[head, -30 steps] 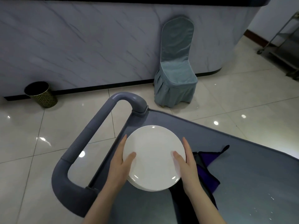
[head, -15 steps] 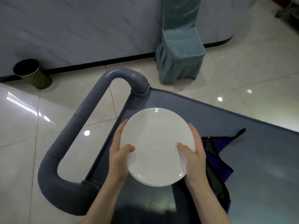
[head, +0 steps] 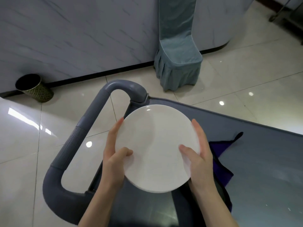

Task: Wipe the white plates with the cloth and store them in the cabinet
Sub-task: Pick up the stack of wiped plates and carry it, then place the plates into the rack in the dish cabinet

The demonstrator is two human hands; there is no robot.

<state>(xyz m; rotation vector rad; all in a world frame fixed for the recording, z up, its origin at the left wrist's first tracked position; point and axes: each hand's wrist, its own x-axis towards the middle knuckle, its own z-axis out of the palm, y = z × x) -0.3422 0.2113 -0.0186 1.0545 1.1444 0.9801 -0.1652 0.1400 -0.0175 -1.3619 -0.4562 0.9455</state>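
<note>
In the head view, you hold the stack of round white ceramic plates (head: 155, 145) between your two hands. Your left hand (head: 113, 161) cups the left rim with its thumb lying on the top face, and your right hand (head: 200, 161) grips the right rim the same way. The plates sit over the corner of the grey plastic cart (head: 262, 161), just beside its looped grey handle (head: 91, 122). The dark purple cloth (head: 219, 154) lies crumpled on the cart top, under your right wrist. A teal fabric-covered chair (head: 178, 63) stands beyond.

L hand (head: 113, 163), R hand (head: 200, 161); 1 plate stack (head: 155, 145); 1 ea: cloth (head: 219, 154), cart (head: 262, 161), chair (head: 178, 59), bin (head: 35, 89).
</note>
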